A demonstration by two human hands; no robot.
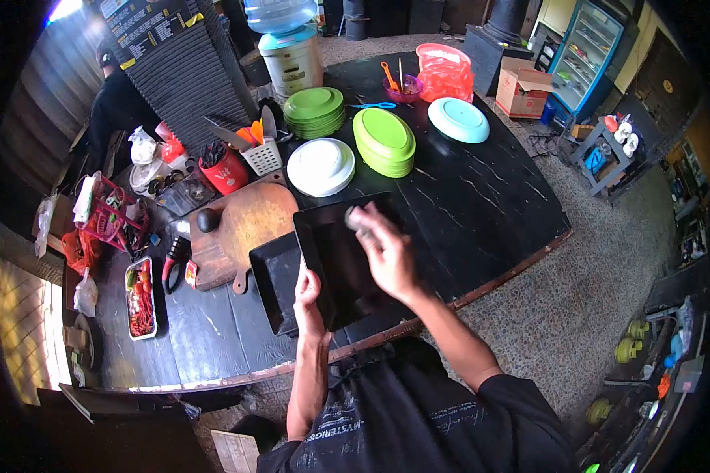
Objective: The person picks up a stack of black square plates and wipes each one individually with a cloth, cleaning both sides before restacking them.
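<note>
My left hand (308, 303) is closed on the near left edge of a black rectangular tray (314, 236), which is held up at a tilt above the table. A second black tray (270, 277) lies on the table beside and partly under it. My right hand (385, 251) is over the inside of the held tray, fingers bent together and a little blurred. A small greyish thing shows at its fingertips, too smeared to name. Left of the trays lies a wooden cutting board (264, 214) with a round dark object (207, 220) on it.
Behind the trays stand white plates (321, 167), green oval plates (384, 142), green round plates (314, 110) and light blue plates (458, 120). A red cup (224, 173), a white knife basket (263, 158) and a foil tray of chillies (140, 299) are on the left. A person (118, 102) is further back.
</note>
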